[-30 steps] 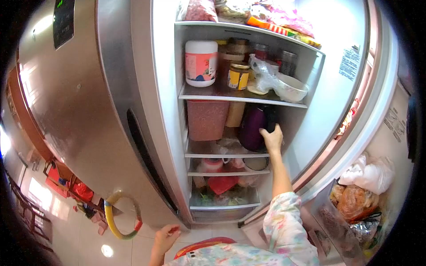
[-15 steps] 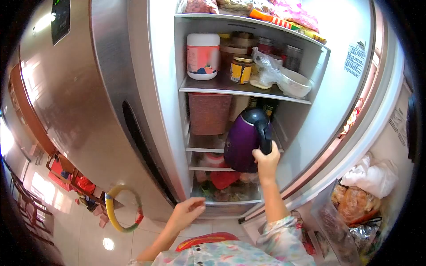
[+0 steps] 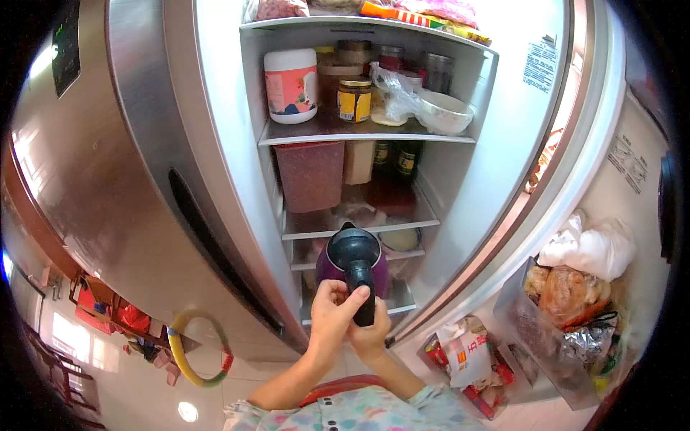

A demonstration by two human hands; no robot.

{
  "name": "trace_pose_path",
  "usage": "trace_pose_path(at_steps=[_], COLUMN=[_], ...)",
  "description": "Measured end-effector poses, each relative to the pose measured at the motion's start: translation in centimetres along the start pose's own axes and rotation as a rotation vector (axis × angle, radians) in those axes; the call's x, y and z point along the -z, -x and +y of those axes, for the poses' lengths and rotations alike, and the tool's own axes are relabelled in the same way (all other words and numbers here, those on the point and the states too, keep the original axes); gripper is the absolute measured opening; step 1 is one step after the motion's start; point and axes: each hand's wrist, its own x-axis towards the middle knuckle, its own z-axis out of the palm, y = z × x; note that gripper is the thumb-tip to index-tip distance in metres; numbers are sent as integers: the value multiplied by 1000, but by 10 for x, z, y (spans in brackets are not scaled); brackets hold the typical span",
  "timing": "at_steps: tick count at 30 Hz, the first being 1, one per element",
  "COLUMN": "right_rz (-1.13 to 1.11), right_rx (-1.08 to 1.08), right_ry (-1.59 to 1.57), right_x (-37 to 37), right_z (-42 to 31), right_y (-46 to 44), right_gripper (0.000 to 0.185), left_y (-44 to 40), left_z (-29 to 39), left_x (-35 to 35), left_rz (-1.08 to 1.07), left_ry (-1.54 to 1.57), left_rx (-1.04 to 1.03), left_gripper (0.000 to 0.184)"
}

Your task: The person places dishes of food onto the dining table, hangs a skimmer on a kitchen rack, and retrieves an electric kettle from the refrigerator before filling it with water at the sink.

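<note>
A purple electric kettle (image 3: 382, 274) with a black lid and handle is held upright in front of the open fridge's lower shelves. My right hand (image 3: 373, 332) is wrapped round the lower end of its black handle. Against the handle's left side, my left hand (image 3: 333, 313) is closed on it too, thumb along the handle. Behind the kettle, the fridge shelf (image 3: 392, 197) holds a reddish bin (image 3: 310, 177), a beige box (image 3: 358, 162) and dark green bottles (image 3: 407, 162). The kettle and my hands hide part of the lowest shelf.
On the upper shelf stand a white-and-pink tub (image 3: 291, 86), a yellow-labelled jar (image 3: 354, 100) and a white bowl (image 3: 446, 113). The open fridge door (image 3: 604, 151) at right has bins with bagged food (image 3: 575, 296). A yellow ring (image 3: 180, 353) appears at left.
The kettle has come out from the middle shelf, down and towards me, uncovering the bottles and box behind it. My left hand has moved up and taken hold of the handle beside my right.
</note>
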Motion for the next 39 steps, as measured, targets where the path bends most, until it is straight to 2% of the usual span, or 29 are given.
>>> trace_pose_path(at_steps=[3,5,8,10,12,17,20,23,24,26,29,30,31,32,33,34,35,37,39], right_rz=[-29,-22,1,-26,-37,-68,-109,-506,-500,-563,-296,-91,301,547,827,940,1044,1106,1044], right_rx=[70,175,277,11,-75,145,245,158,269,397,-209,-662,-977,-1054,-1053,-810,-706,-569,-470], right_ry=[115,171,219,141,98,65,217,237,130,296,436,192,87,94,145,196,271,287,257], right_x=[1,1,-1,-2,0,15,24,69,85,145,267,323,362,406,467,532,566,604,608], right_z=[0,3,15,31,35,-4,7,-24,-27,-15,70,103,101,98,119,139,122,88,69], right_y=[10,19,33,55,69,92,110,106,108,121,204,243,259,270,284,313,307,251,185], right_gripper=[38,31,26,28,28,28,31,32,34,37,19,12,11,13,14,16,20,27,34], left_y=[13,24,34,40,44,57,78,103,112,133,171,185,197,209,223,235,247,268,287], left_z=[-20,-30,-38,-37,-44,-80,-70,-61,-61,-65,-72,-73,-78,-84,-89,-91,-88,-79,-73], left_x=[12,23,24,17,19,39,42,44,44,43,48,48,48,48,49,50,48,45,48], left_rz=[41,7,53,126,153,86,112,123,128,141,82,92,117,146,176,202,221,263,282], left_ry=[-86,-71,17,-17,-72,-334,-168,-18,13,81,-77,-126,-138,-150,-165,-145,-138,-114,-180], left_rx=[7,110,139,205,230,167,186,256,252,241,212,204,214,223,240,257,288,324,376], left_gripper=[40,41,42,36,33,29,26,25,25,25,25,24,24,23,23,23,24,24,26])
